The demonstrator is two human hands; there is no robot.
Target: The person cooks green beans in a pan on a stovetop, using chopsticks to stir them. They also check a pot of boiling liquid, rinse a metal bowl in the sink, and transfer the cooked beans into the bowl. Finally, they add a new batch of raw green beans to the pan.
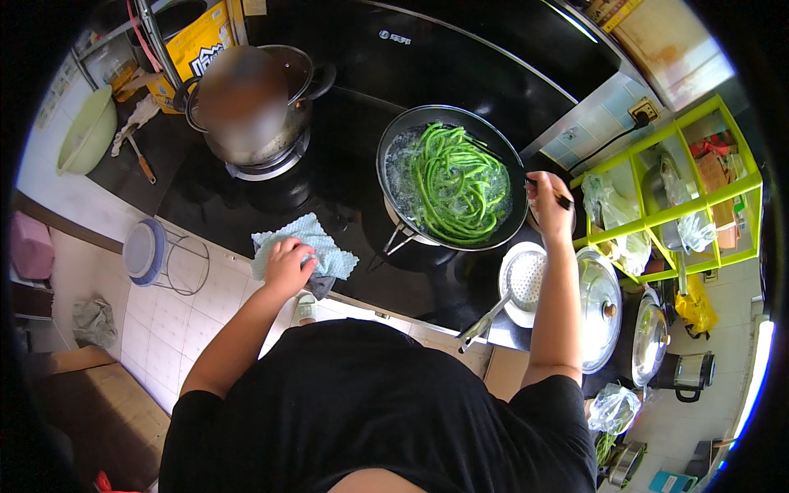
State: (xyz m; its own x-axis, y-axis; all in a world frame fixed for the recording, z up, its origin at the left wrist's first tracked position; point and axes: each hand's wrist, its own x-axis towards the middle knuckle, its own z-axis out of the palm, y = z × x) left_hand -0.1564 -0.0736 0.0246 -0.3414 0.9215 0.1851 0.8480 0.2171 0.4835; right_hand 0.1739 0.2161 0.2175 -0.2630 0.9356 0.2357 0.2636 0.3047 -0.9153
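Observation:
Long green beans (460, 181) lie in bubbling water in a black wok (514, 156) on the stove. My right hand (549, 204) is at the wok's right rim, closed around dark chopsticks (562, 200). The chopsticks reach over the rim, and their tips blend into the beans. At the front edge of the black stovetop, my left hand (288, 267) rests on a light blue cloth (315, 238), its fingers curled onto the fabric. Part of the cloth hangs over the edge.
A steel pot (255, 144) with a blurred top stands on the left burner. A perforated skimmer (523, 279) lies right of the wok, beside glass lids (598, 312). A green shelf rack (649, 222) stands at the right. A pale green basin (89, 131) leans at far left.

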